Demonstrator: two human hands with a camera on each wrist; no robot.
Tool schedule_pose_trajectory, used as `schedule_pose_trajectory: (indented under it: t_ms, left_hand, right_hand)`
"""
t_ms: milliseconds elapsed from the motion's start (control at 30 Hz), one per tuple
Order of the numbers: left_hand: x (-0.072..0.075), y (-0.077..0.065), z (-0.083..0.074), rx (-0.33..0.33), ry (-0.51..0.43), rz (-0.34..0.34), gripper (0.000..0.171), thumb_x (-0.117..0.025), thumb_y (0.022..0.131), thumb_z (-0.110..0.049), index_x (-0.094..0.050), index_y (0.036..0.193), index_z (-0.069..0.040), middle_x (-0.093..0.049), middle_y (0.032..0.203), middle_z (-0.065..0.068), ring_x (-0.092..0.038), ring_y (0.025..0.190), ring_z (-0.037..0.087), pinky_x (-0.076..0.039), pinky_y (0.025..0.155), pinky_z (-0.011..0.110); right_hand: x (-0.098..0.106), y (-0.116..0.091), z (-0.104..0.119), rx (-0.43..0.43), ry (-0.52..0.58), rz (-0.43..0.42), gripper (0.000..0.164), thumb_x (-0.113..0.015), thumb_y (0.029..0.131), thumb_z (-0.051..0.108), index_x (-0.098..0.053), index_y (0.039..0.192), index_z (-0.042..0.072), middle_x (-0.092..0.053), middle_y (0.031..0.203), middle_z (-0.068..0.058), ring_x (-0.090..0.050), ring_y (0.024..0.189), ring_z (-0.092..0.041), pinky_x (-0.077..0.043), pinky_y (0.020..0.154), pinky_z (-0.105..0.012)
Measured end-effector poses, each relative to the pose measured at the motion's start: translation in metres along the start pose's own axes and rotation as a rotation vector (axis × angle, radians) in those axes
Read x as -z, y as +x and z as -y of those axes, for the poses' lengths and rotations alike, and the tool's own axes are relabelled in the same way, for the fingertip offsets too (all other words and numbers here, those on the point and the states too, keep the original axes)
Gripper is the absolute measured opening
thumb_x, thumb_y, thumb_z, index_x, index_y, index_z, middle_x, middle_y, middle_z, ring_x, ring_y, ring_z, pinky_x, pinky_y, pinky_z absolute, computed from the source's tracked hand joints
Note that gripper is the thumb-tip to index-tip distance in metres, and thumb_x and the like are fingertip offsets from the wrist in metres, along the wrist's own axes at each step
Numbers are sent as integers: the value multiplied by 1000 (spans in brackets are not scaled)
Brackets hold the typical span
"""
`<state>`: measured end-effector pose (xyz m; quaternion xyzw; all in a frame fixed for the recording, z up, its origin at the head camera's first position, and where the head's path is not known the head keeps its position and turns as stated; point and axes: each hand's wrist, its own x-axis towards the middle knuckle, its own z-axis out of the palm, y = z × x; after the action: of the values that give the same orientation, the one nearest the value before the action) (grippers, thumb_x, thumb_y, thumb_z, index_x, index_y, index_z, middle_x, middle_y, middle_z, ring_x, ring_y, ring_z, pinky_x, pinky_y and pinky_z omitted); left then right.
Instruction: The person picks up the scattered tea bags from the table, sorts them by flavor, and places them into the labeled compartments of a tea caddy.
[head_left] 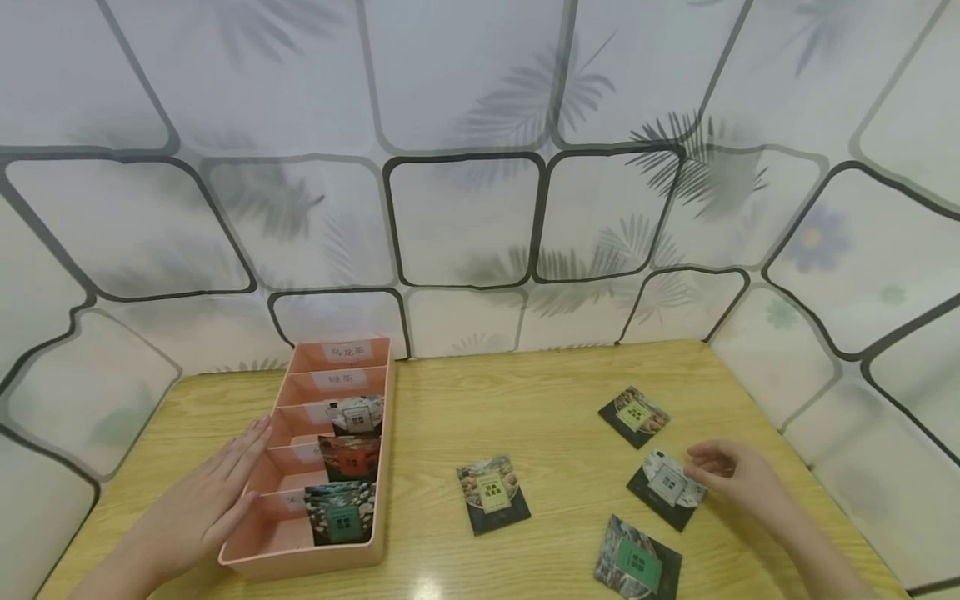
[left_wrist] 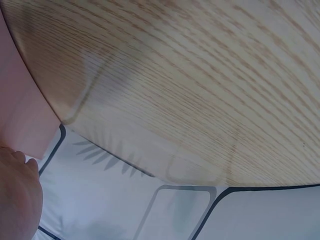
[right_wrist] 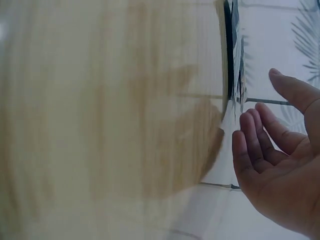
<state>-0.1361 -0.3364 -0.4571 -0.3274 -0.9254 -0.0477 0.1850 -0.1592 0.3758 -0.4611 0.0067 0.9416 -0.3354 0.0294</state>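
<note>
A pink divided box (head_left: 258, 560) stands at the left of the table, with paper labels on its compartment walls. My left hand (head_left: 198, 500) lies along its left side with straight fingers, also touching the pink wall in the left wrist view. In the three nearest compartments stand a green-label tea sachet (head_left: 341, 514), a red tea sachet (head_left: 351, 458) and a white-and-black tea sachet (head_left: 358, 414). On the right, my right hand (head_left: 742, 483) hovers with loosely bent fingers, fingertips at the edge of a white-labelled tea sachet (head_left: 670, 487). In the right wrist view its thumb stands apart from the fingers.
Other tea sachets lie flat: one yellow-label sachet (head_left: 495, 496) mid-table, another yellow-label sachet (head_left: 634, 415) farther back, and a green-label sachet (head_left: 639, 560) near the front. The two far box compartments hold no sachets. A patterned curtain (head_left: 465, 221) encloses the wooden table (head_left: 525, 400).
</note>
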Motion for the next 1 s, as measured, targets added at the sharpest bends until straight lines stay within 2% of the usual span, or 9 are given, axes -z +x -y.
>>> schedule_pose_trajectory:
  t_ms: [133,333,467,633,1000]
  left_hand:
    - [1,1,0,-8,-7,-5,77,-67,102,-19,-29,166,3,-17,179,7,5,165,1,5,129,9]
    - [1,2,0,-2,-2,-3,78,-67,102,-20,-28,166,2,-17,179,7,5,164,0,5,128,9]
    - [1,1,-1,11,5,4,78,-66,102,-22,-28,167,0,-17,179,6,7,164,-2,6,128,8]
    - [1,0,-1,12,8,1,79,-67,102,-22,-28,166,1,-18,179,7,7,164,-1,6,128,8]
    - [1,1,0,-1,8,9,80,-66,102,-21,-26,167,0,-16,180,6,7,164,-1,6,128,9]
  right_hand:
    - [-3,1,-1,-10,-19,17,45,-82,94,22,-68,123,-9,-77,107,-17,-68,89,-12,-56,74,-18]
    - [-5,3,-5,35,-14,54,51,-84,92,18,-64,126,-15,-74,111,-20,-66,92,-10,-58,76,-18]
    - [-8,3,-7,58,-40,74,57,-88,88,22,-65,128,-13,-73,114,-18,-66,95,-11,-57,79,-19]
    - [-11,5,-6,85,-87,94,65,-92,83,26,-65,128,-11,-70,116,-17,-65,101,-21,-56,81,-23]
    - [-13,5,-2,70,-109,94,61,-94,79,24,-67,120,-10,-68,108,-12,-61,96,-19,-52,76,-22]
